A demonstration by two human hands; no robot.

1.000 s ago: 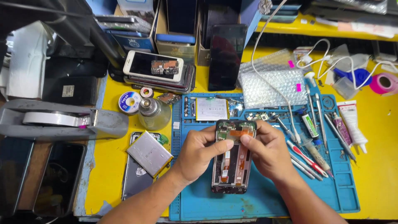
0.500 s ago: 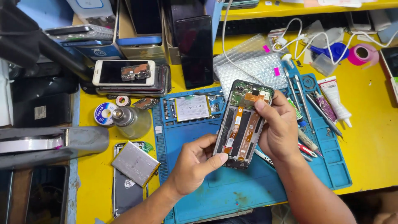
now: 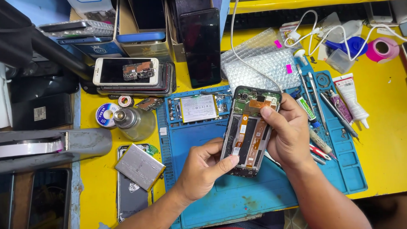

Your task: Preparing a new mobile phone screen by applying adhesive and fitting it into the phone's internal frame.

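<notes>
Head view | left hand (image 3: 202, 169) and right hand (image 3: 288, 135) both pinching opened phone (image 3: 250, 129) | apparently above blue mat (image 3: 254, 195)

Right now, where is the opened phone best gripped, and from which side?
By its long side edges, likely from the right, as the right hand does. The opened phone is tilted up with boards and flex cables exposed, so its face should stay untouched. The left hand steadies its lower edge.
</notes>
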